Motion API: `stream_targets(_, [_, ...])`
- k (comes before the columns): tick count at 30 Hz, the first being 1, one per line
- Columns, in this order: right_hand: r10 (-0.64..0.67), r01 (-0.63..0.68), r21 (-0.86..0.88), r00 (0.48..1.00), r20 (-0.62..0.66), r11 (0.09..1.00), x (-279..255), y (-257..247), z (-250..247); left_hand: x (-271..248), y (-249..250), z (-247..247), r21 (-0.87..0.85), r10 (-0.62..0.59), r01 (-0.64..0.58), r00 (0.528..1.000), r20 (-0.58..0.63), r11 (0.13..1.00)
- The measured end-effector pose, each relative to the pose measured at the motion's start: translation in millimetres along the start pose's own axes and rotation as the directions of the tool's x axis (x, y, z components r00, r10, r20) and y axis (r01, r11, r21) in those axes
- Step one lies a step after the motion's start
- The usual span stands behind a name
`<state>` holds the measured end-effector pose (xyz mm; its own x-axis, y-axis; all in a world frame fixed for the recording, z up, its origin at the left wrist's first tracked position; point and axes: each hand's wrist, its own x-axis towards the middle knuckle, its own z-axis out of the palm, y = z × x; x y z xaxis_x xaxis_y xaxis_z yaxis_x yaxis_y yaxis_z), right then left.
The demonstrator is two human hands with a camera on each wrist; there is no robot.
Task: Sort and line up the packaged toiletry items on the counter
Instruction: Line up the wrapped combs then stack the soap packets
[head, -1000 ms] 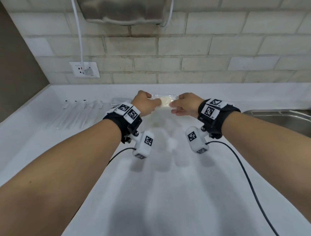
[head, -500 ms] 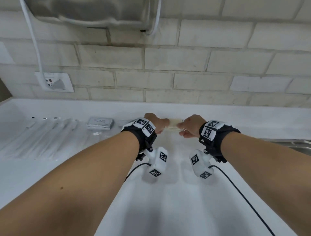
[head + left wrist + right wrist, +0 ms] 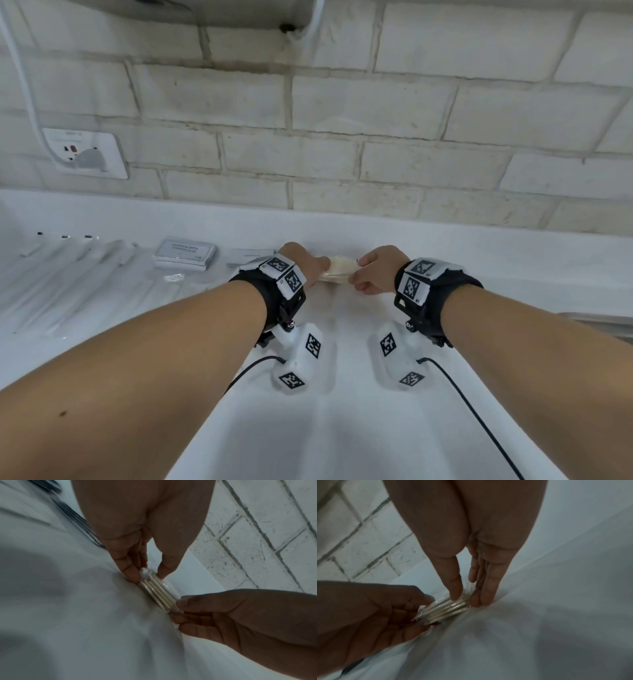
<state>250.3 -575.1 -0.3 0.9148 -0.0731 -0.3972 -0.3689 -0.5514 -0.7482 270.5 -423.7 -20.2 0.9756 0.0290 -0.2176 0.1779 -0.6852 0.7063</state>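
A small clear packet of cotton swabs [image 3: 339, 269] sits low on the white counter [image 3: 342, 411] near the back wall. My left hand [image 3: 308, 265] pinches its left end between thumb and fingers; the packet [image 3: 158, 595] shows ribbed pale sticks in the left wrist view. My right hand [image 3: 371, 274] pinches the right end of the packet [image 3: 447, 609]. Both hands [image 3: 147, 574] [image 3: 465, 597] hold it edge-down against the counter. To the left lie a stack of white sachets labelled shampoo with conditioner [image 3: 185, 255], a flat white sachet [image 3: 248, 257], and a row of long clear-wrapped sticks [image 3: 68, 274].
A brick-tiled wall [image 3: 342, 137] rises behind the counter, with a wall socket and plug [image 3: 85, 154] at left and a metal appliance overhead. A steel sink edge [image 3: 596, 318] shows at the far right. Black cables [image 3: 479, 411] trail from the wrist cameras over the counter.
Both hands have carried the swab packet away from me toward the back wall and lowered it to the counter. The head view has moved closer and tilted.
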Motion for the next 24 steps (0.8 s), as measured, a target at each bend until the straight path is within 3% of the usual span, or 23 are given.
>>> stream_targets(10, [-0.089, 0.072, -0.199, 0.993, -0.078, 0.977, 16, -2, 3, 11, -5, -11, 0.236, 0.088, -0.093, 0.996, 0.03, 0.967])
stream_targets(15, [-0.045, 0.004, -0.357, 0.993, -0.106, 0.934, 8, -6, 3, 13, -5, -18, 0.153, 0.027, -0.033, 0.999, 0.039, 0.988])
stream_targets(18, [-0.043, -0.019, -0.487, 0.992, -0.116, 0.873, 9, -3, 3, 10, -8, -24, 0.234, 0.126, -0.143, 0.988, 0.085, 0.962])
stream_targets(24, [-0.065, -0.03, -0.594, 0.988, -0.139, 0.804, 9, -6, 10, 7, -8, -20, 0.36, 0.298, -0.298, 0.953, 0.055, 0.884])
